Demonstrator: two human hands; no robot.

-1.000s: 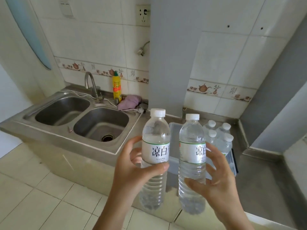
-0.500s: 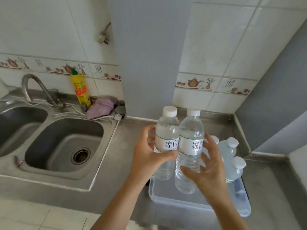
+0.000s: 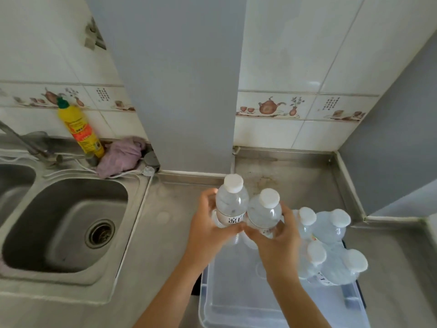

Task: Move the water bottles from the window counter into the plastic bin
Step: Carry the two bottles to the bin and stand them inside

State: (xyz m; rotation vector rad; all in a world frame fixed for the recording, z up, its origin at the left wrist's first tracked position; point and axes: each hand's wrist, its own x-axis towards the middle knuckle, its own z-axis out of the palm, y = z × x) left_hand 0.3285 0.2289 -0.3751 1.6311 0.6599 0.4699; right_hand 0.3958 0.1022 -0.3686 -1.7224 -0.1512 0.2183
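Observation:
A clear plastic bin (image 3: 238, 308) stands on the steel counter in front of me. Several white-capped water bottles (image 3: 331, 247) stand upright in its right side. My left hand (image 3: 210, 230) is shut on one water bottle (image 3: 230, 201), and my right hand (image 3: 276, 245) is shut on a second water bottle (image 3: 264, 211). Both bottles are upright and touch side by side over the bin's far left part. My hands hide their lower halves, so I cannot tell whether they rest on the bin floor.
A steel sink basin (image 3: 63, 230) lies to the left, with a faucet (image 3: 21, 143) behind it. A yellow detergent bottle (image 3: 80, 129) and a purple cloth (image 3: 123, 157) sit at the back wall. A grey pillar (image 3: 179, 91) rises behind the bin. Walls close the right corner.
My view has tilted down and moved closer. Both hands have lowered the two bottles toward the bin, still holding them side by side.

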